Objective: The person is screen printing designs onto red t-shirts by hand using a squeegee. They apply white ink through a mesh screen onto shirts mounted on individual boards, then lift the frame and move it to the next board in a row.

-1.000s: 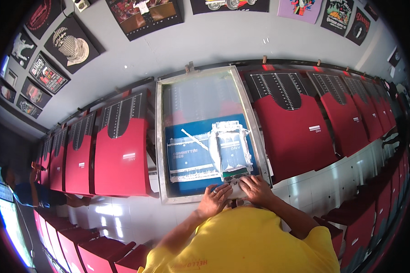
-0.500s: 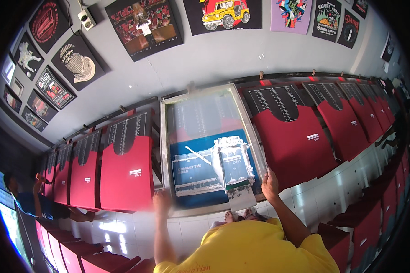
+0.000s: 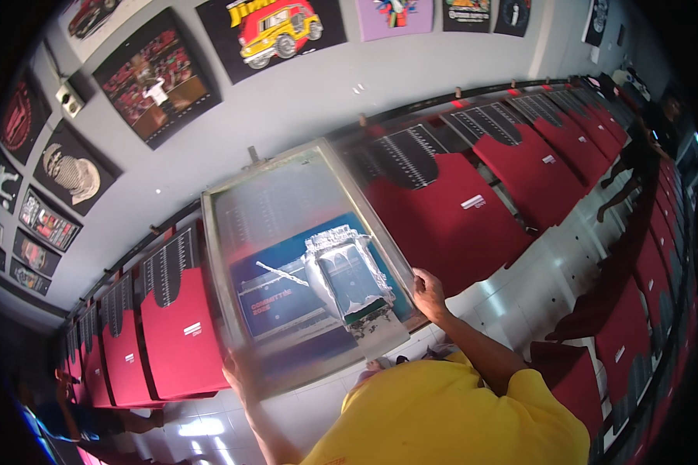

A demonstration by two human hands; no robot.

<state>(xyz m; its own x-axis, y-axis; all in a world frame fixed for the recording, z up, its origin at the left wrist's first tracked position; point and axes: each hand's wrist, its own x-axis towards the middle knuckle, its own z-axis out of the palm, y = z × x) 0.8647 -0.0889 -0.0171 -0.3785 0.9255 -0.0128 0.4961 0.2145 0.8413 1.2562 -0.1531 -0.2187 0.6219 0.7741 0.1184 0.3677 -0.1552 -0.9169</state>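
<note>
Both my hands hold a large screen-printing frame (image 3: pixel 216 256) by its near corners. My left hand (image 3: pixel 239 378), smeared by motion, is at the near left corner. The fingers of my right hand (image 3: pixel 428 294) are wrapped round the right side rail near its front end. On the frame's mesh, a blue stencil area (image 3: pixel 275 283) carries smears of thick white ink (image 3: pixel 337 240). A squeegee (image 3: pixel 374 329), coated with white ink, lies on the mesh near the right rail. A thin ink-covered stick (image 3: pixel 281 273) rests left of it. What lies directly under the frame is mostly hidden.
Red shirts on print boards stand in a row left (image 3: pixel 182 333) and right (image 3: pixel 450 217) of the frame, each with a small white print. Another row of red shirts (image 3: pixel 636 325) stands behind at right. A person (image 3: pixel 62 415) is at far left, another (image 3: pixel 640 151) at far right.
My view has turned to the right, so the wall and boards slide left in the picture. The frame now appears tilted and farther left. Both hands stay at its near corners.
</note>
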